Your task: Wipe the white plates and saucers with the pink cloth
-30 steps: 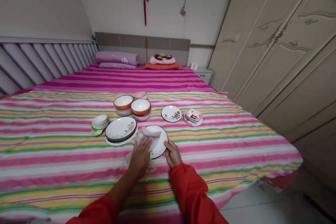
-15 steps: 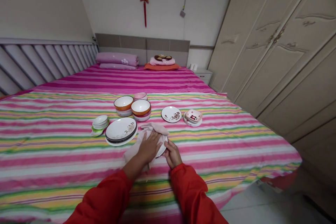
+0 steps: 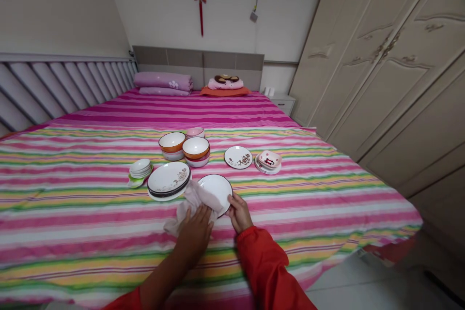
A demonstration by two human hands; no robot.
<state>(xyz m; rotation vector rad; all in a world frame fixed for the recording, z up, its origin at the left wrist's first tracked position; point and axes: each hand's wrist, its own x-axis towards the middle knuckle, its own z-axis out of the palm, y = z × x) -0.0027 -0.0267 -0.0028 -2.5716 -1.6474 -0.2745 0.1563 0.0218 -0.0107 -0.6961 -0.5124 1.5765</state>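
Observation:
My right hand (image 3: 240, 213) pinches the right rim of a white plate with a dark edge (image 3: 217, 186), thumb on top. My left hand (image 3: 195, 233) presses a crumpled pale pink cloth (image 3: 194, 199) against the plate's near left part, its fingers together on the fabric. The cloth covers that part of the plate and spills over onto the striped sheet. Just left of the cloth lies a stack of plates (image 3: 169, 177) with a brown flower pattern on top. Beyond the held plate sits another flowered plate (image 3: 237, 155).
Stacked bowls, orange-brown (image 3: 172, 141) and white-lined (image 3: 196, 147), stand behind the plates, near a pink bowl (image 3: 195, 131). Small white dishes (image 3: 140, 167) rest on a green leaf-shaped dish (image 3: 135, 182) at left. A square patterned dish (image 3: 269, 159) tops saucers at right. A striped sheet (image 3: 308, 203) covers the bed.
My left hand has drawn the cloth back toward me and to the left, uncovering much of the plate's face. My right hand stays on the rim.

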